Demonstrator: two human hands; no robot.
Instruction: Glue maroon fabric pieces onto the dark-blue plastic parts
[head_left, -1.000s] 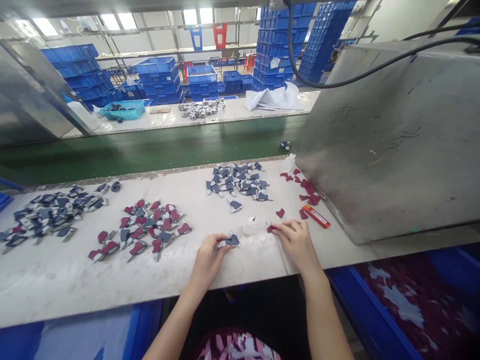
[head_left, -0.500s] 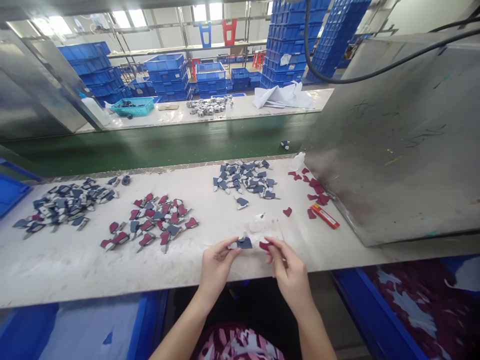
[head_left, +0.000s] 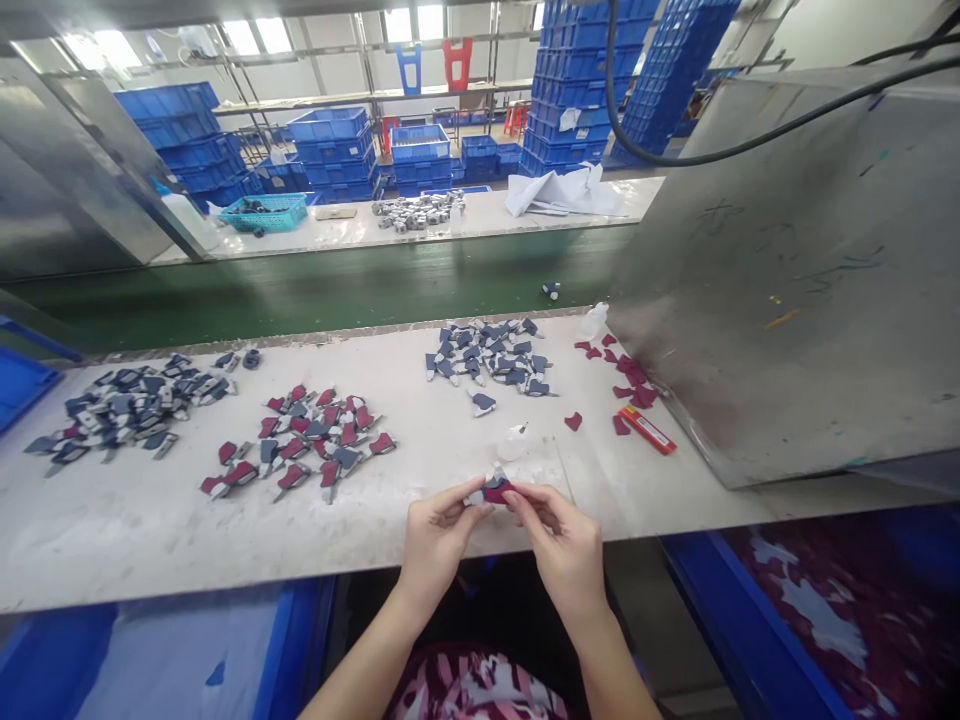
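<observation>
- The left hand (head_left: 435, 535), nearly closed, pinches a navy-and-white part (head_left: 497, 481) over the bench (head_left: 420, 450).
- The right hand (head_left: 564, 535), likewise, holds a maroon patch (head_left: 496, 495) against it.
- Half a second earlier, the two pieces were apart.

Metal box (head_left: 787, 300) blocks right; front-left tabletop (head_left: 127, 530) free.

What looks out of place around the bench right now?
One dark-blue-and-white piece lies alone on the green strip, away from the heap on the white bench. One dark red patch also sits apart from the other red patches, though that may be normal.
</observation>
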